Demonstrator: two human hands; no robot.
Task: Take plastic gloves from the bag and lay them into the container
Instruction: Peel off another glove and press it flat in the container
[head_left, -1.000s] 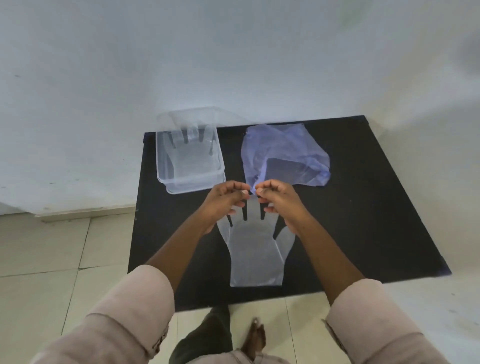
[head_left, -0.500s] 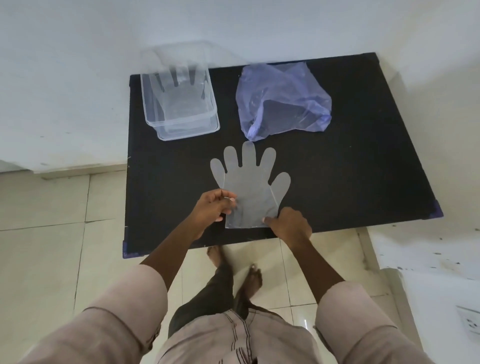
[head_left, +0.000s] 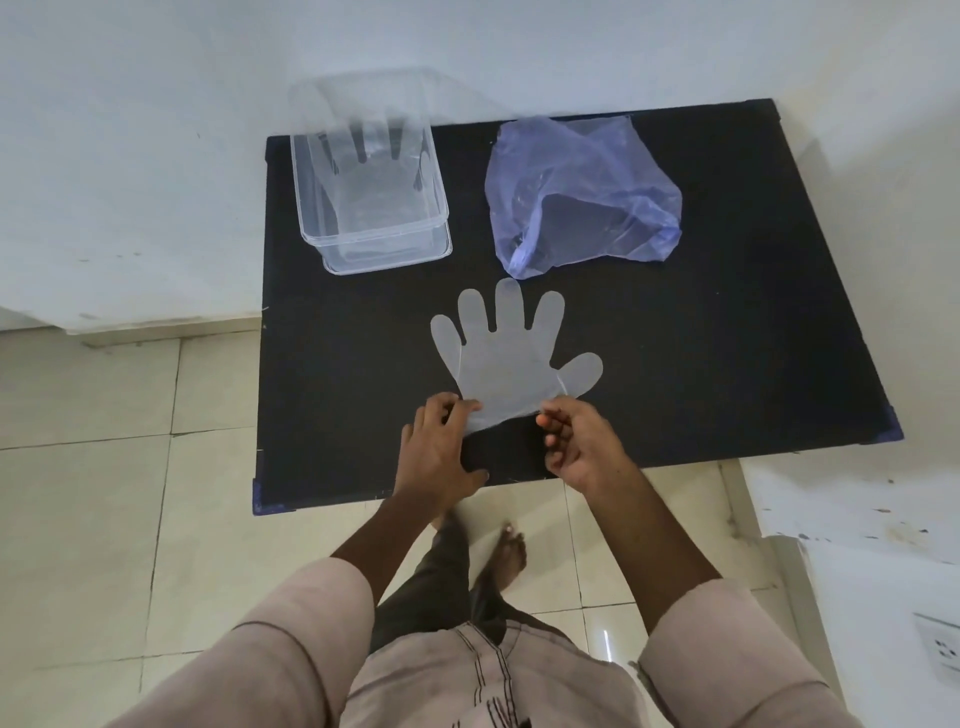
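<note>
A clear plastic glove (head_left: 511, 361) lies flat in the middle of the black table (head_left: 727, 338), fingers pointing away from me. My left hand (head_left: 441, 447) has its fingers over the left corner of the cuff. My right hand (head_left: 576, 441) pinches the right corner with curled fingers, and the cuff edge looks slightly raised. The clear plastic container (head_left: 376, 236) stands at the table's far left with another glove (head_left: 363, 171) spread inside it. A crumpled bluish plastic bag (head_left: 587, 182) rests at the far middle, its mouth towards the flat glove.
The table's near edge is just behind my hands, with tiled floor (head_left: 104, 519) and my feet below it. A white wall (head_left: 156, 156) rises behind and to the left of the table. A white ledge with a socket (head_left: 940, 644) is at the lower right.
My hands have come back from the glove's fingertips to its cuff near the table's front edge. The glove now lies spread flat, and the right hand has turned to pinch the cuff corner.
</note>
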